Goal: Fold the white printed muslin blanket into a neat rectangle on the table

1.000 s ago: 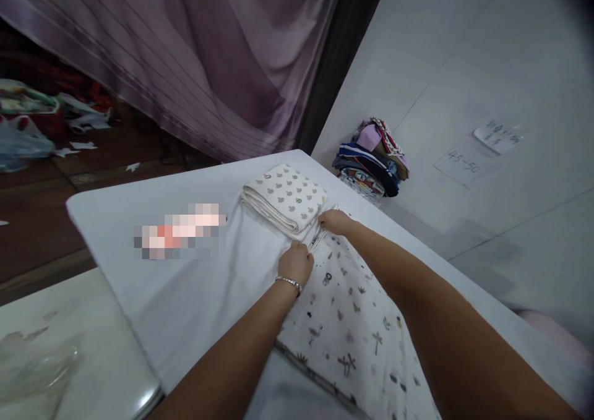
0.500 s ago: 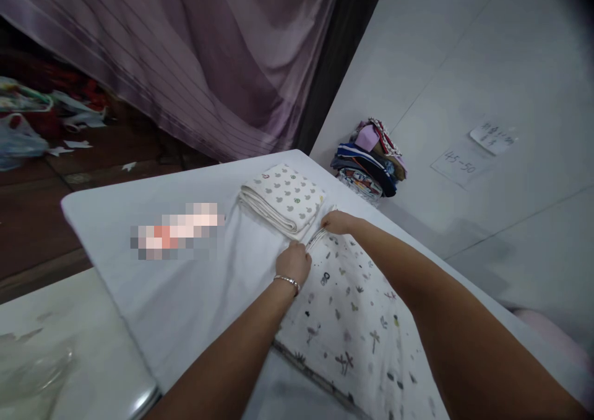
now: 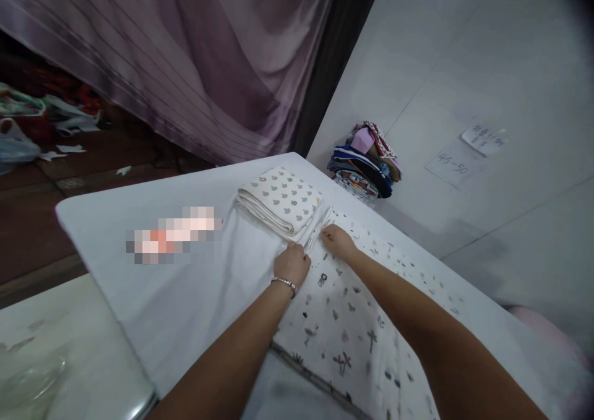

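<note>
a white table [image 3: 139, 210] is filling the middle of the frame, with a white cloth spreading over it. a purple curtain [image 3: 185, 55] is hanging across the upper left, a dark wooden floor with scattered litter is showing at the far left, and a pale tiled wall is taking up the right side, carrying two paper notes [image 3: 464, 151] in the upper right. a pile of mixed clothes [image 3: 364, 163] is sitting against that wall just past the table's far edge.

both forearms are reaching in from the bottom of the frame toward the centre. the left hand [image 3: 291, 263], with a thin bracelet at the wrist, is curling closed and pinching the far edge of a printed cloth [image 3: 348, 327], which is lying flat on the table at lower centre. the right hand [image 3: 338, 240] is resting palm down on that same edge, just beside the left; whether its fingers are gripping is hard to tell.

one folded blanket [image 3: 279, 202] with small grey motifs is lying just beyond the hands. counted: two hands, one printed cloth, one folded blanket, one clothes pile.
</note>
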`<action>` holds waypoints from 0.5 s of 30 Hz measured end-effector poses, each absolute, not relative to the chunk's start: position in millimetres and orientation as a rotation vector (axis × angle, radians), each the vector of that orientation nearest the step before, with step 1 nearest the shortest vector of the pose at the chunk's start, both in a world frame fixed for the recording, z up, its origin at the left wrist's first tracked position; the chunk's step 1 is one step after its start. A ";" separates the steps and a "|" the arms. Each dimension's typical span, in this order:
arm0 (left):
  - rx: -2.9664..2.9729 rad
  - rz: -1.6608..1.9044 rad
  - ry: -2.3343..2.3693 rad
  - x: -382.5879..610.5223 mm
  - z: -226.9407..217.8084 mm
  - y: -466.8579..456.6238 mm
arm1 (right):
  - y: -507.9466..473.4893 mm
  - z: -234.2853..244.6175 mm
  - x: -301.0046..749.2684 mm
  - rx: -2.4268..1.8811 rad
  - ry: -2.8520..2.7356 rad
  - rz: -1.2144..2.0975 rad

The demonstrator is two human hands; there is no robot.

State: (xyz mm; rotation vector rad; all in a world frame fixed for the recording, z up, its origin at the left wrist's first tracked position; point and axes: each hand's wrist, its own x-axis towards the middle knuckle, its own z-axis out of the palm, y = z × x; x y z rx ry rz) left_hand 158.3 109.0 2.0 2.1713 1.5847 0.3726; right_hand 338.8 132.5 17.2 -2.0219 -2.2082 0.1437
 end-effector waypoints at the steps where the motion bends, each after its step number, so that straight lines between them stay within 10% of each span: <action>1: 2.172 0.376 1.585 158.2 2.3 108.9 | 126.0 11.1 337.9 -1.991 -2.202 0.110; 15: 2.176 0.345 1.568 157.7 4.3 108.8 | -45.9 -16.9 484.4 -2.861 -1.397 -0.045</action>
